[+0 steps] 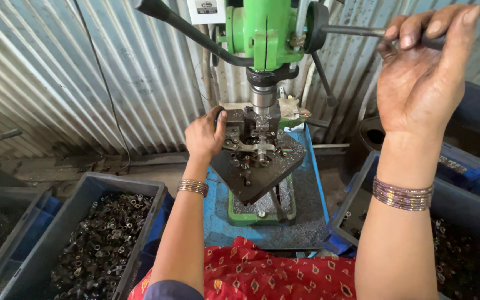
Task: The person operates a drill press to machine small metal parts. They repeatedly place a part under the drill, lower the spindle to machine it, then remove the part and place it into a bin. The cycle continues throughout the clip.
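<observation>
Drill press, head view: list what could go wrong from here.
The left hand rests at the fixture right beside the spindle, while the right hand grips the feed handle; fingers could be caught. Bangles might snag. Metal chips on the table may cut skin.

Drill press glossy green painted metal; wall dull corrugated sheet metal; crate matt grey plastic

A dark steel clamping fixture sits on the tilted black square work table of a green bench drill, directly under the spindle. A thin black metal feed lever sticks out nearly level from the drill head's right side.
</observation>
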